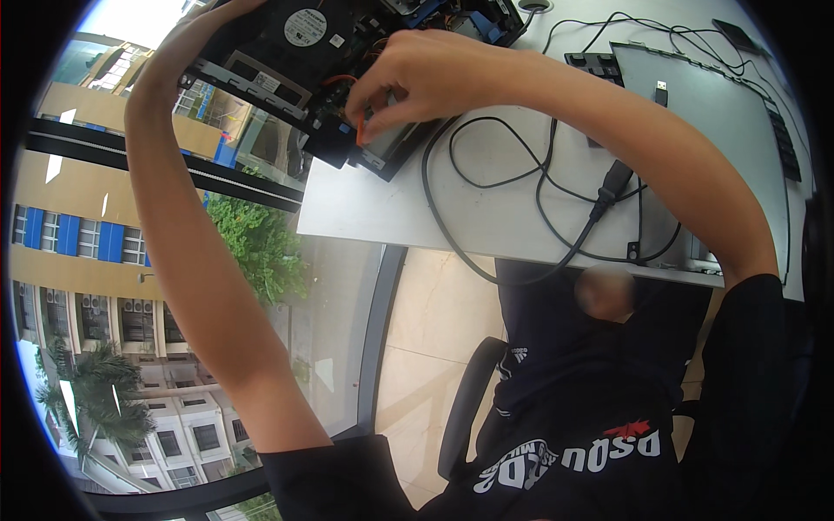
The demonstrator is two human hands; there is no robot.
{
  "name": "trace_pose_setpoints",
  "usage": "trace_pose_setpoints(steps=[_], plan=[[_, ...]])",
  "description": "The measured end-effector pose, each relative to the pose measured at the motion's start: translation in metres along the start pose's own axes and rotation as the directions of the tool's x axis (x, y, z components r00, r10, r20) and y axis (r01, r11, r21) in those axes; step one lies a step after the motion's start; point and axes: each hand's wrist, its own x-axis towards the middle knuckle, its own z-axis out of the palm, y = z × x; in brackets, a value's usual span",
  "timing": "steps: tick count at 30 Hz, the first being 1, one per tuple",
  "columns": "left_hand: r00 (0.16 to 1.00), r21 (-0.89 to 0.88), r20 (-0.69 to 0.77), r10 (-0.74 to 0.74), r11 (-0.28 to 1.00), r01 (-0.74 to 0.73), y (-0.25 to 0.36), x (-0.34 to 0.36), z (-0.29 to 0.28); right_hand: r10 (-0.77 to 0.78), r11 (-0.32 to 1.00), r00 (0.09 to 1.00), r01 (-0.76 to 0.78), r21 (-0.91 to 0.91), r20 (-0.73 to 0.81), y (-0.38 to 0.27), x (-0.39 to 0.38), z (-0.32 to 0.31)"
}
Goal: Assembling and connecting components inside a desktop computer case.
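An opened desktop computer case (295,52) lies at the top of the view, with a black drive cage, a round white label and wires inside. My right hand (408,82) reaches into its near right corner, the fingers closed on an orange cable (360,128). Just below those fingers is a silver-and-black drive (380,154), partly covered by the hand. At the upper left my left hand (230,10) is by the outer side of the case; its fingers are cut off by the top of the view.
A black power cord (599,208) loops across the white table (365,208). To the right lies a large grey metal panel (704,148) beside a black keyboard (786,139) and a USB plug (662,91). A window (304,347) borders the left; a chair armrest (469,408) stands below.
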Motion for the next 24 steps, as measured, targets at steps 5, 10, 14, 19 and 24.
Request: trace_pose_setpoints(steps=[5,10,14,19,24], plan=[[0.990,-0.167,0.111,0.089,0.983,-0.070,-0.011,0.016,-0.001,0.302,0.937,0.951,-0.309,0.164,0.067,0.011,0.006,-0.031],[0.983,-0.173,0.129,0.130,0.979,-0.107,-0.017,0.019,-0.005,0.198,0.904,0.980,-0.191,0.382,0.022,0.024,0.002,-0.025],[0.971,-0.194,0.165,0.174,0.971,-0.141,-0.027,0.028,-0.010,0.146,0.859,0.987,-0.157,0.487,0.061,0.029,0.004,-0.022],[0.989,-0.041,0.070,0.130,0.991,-0.127,-0.002,0.005,0.006,0.185,0.903,0.982,-0.184,0.388,0.033,0.034,-0.002,-0.007],[0.987,-0.123,0.126,0.095,0.989,-0.080,-0.006,0.010,0.002,0.298,0.940,0.929,-0.247,0.234,-0.217,0.036,-0.010,0.017]])
